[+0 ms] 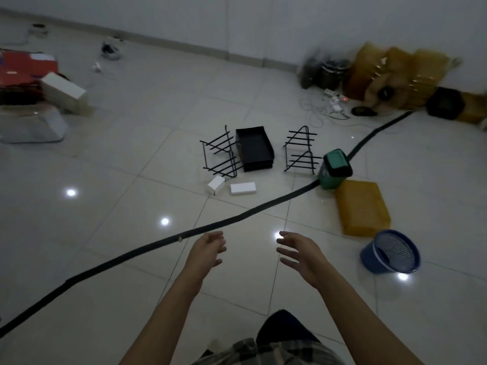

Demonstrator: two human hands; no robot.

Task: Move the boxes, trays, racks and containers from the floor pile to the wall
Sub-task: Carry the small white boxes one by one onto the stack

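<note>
The yellow wrapped pack [362, 206], the biggest piece of the floor pile, lies flat, right of the stack of black trays [255, 148] and nearer the person. It looks soft-sided and probably weighty, so both hands under its short ends would suit.

The blue mesh basket [390, 252], further right of the trays and nearer again, lies tipped on its side, mouth facing up and toward the person. It is likely light and could be taken by the rim.

The trays are nested, open side up, long axis running away toward the wall [263, 22]. They seem stiff and light, best gripped by the long rims.

Two wire racks [221, 154] [300, 151] flank the trays. They are rigid, with rungs that may snag.

The green container [334, 169], beyond the right rack, leans with its dark top upward.

Just in front of the trays, one white box [243, 188] lies flat and crosswise, and another [216, 184] is tipped on edge.

The left hand [208, 250] and right hand [300, 252] are empty, fingers loosely spread, held apart and well short of the trays.
</note>
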